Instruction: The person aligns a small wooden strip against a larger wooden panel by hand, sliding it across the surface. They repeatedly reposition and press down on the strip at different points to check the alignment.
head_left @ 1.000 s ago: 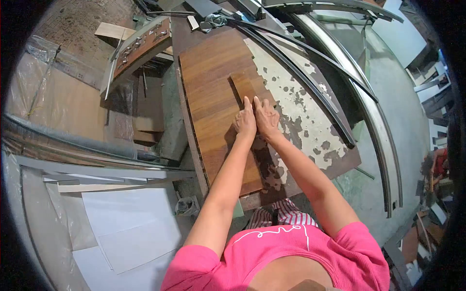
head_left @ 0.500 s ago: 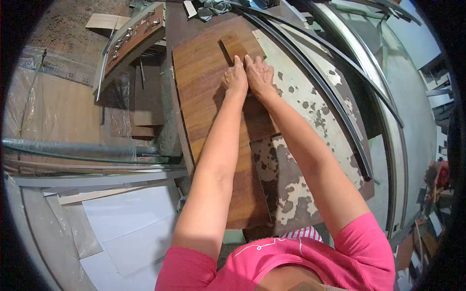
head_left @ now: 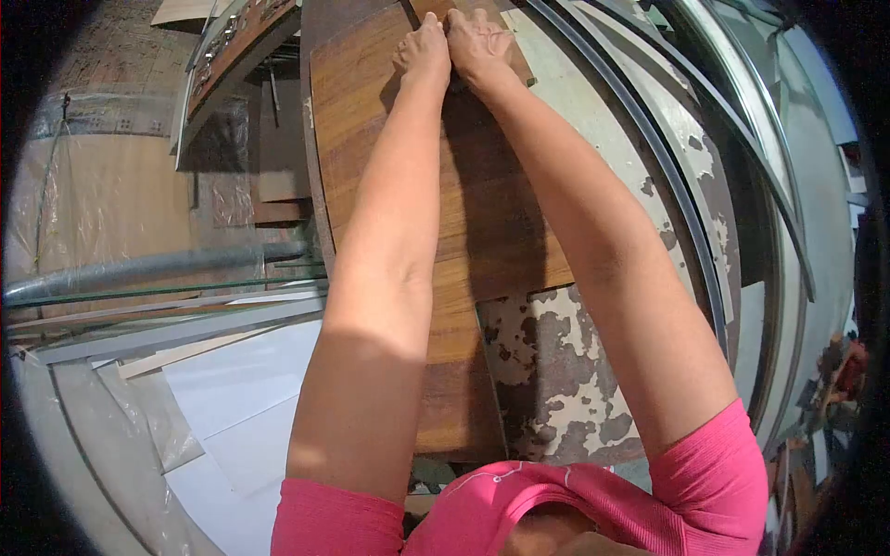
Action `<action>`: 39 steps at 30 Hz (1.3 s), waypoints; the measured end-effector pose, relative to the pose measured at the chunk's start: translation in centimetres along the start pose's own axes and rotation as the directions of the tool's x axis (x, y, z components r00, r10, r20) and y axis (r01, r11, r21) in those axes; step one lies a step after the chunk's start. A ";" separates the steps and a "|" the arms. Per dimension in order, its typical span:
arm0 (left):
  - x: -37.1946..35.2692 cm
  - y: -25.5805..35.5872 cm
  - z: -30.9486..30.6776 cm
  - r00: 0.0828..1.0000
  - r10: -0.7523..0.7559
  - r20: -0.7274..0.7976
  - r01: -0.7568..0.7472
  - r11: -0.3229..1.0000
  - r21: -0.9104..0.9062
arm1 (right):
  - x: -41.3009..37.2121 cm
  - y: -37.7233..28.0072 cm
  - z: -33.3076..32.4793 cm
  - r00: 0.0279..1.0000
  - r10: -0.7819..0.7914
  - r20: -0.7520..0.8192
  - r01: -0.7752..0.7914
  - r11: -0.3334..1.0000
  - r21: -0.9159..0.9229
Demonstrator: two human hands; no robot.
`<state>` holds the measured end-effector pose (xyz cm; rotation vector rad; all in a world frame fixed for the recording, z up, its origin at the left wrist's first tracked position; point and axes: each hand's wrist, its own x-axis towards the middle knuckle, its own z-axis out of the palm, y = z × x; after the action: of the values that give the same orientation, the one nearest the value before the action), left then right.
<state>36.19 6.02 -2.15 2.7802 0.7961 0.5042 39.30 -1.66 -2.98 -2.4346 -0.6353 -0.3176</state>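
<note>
Brown wood-grain board (head_left: pixel 362 74) lies beneath both hands. At the top edge of the view, my left hand (head_left: pixel 424 54) has its fingers bent down at a narrow brown wooden piece (head_left: pixel 419 13) on the board, thumb pointing forward. Close beside it, my right hand (head_left: pixel 479 46) is also bent over the piece, its thumb next to the left thumb. The fingertips are partly hidden. A mottled, peeling panel (head_left: pixel 565 371) shows under the board at the right and near side.
Dark curved strips (head_left: pixel 663 153) run along the right side. White sheets (head_left: pixel 250 380) lie at the lower left, below a grey pipe (head_left: pixel 158 271) and plastic-wrapped panels (head_left: pixel 120 185). A raised panel with metal fittings (head_left: pixel 243 46) stands at the upper left.
Both hands sit higher in the view, with the arms stretched further forward. The view has shifted, so the board and surrounding things appear displaced. The hands remain close together.
</note>
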 end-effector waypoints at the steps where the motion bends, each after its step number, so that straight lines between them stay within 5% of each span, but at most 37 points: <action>1: -0.2 0.0 -0.2 1.000 0.003 0.001 -0.003 1.000 0.003 | 0.2 0.1 0.4 1.000 -0.021 -0.012 0.021 1.000 0.020; 6: -0.9 0.3 -0.7 0.999 0.002 0.047 -0.003 1.000 0.015 | -0.1 0.4 0.1 0.998 -0.056 0.010 0.056 0.998 0.039; 7: -2.3 1.7 -2.3 0.987 -0.142 0.073 0.147 0.987 -0.069 | -0.9 0.2 -0.5 0.998 -0.051 0.020 0.051 0.998 0.033; 12: -6.8 1.0 -3.0 0.999 0.027 0.041 -0.027 1.000 -0.003 | -6.2 -0.2 -3.9 0.999 -0.051 0.008 0.051 0.999 0.008; 18: -18.3 2.6 -6.6 0.996 -0.004 0.088 0.010 0.998 -0.068 | -16.8 0.2 -8.3 0.998 -0.054 -0.016 0.053 0.998 -0.024; 20: -22.3 3.4 -9.1 0.970 -0.057 0.237 0.094 0.985 -0.148 | -21.2 -0.1 -10.5 1.000 -0.022 -0.018 0.021 0.999 -0.036; 30: -40.3 3.3 -13.6 0.968 -0.023 0.251 0.060 0.988 -0.141 | -39.0 -3.7 -19.2 0.990 0.135 0.043 -0.129 0.984 -0.122; 39: -44.2 0.7 -16.9 0.953 -0.025 0.301 0.049 0.996 -0.072 | -42.9 -6.5 -19.4 0.970 0.196 0.141 -0.185 0.979 -0.090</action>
<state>-5.06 -16.86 1.84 2.6724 0.7385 0.0977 -2.32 -24.51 0.10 -2.5858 -0.4538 -0.0833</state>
